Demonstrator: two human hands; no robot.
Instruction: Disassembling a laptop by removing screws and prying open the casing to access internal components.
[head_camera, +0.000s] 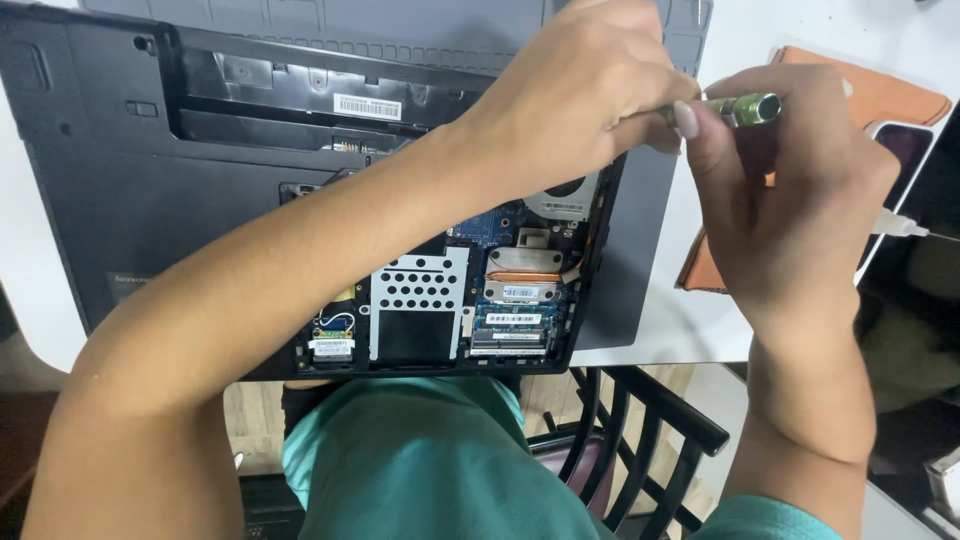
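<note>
A black laptop (150, 190) lies upside down on a white table (660, 330), its bottom cover off. Inside show a perforated metal drive bracket (420, 290), memory modules (512, 320) and a copper heat pipe (525, 275). My left hand (570, 100) reaches across the laptop and grips the shaft of a green metallic screwdriver (745, 107) over the right part of the open bay. My right hand (790, 190) holds the screwdriver's handle end beside it. The tip is hidden under my left hand.
A grey work mat (400, 25) lies under the laptop's far side. An orange case (880, 95) with a phone (905, 145) and a white cable plug (895, 225) sits at the right. A black chair back (640, 420) stands below the table edge.
</note>
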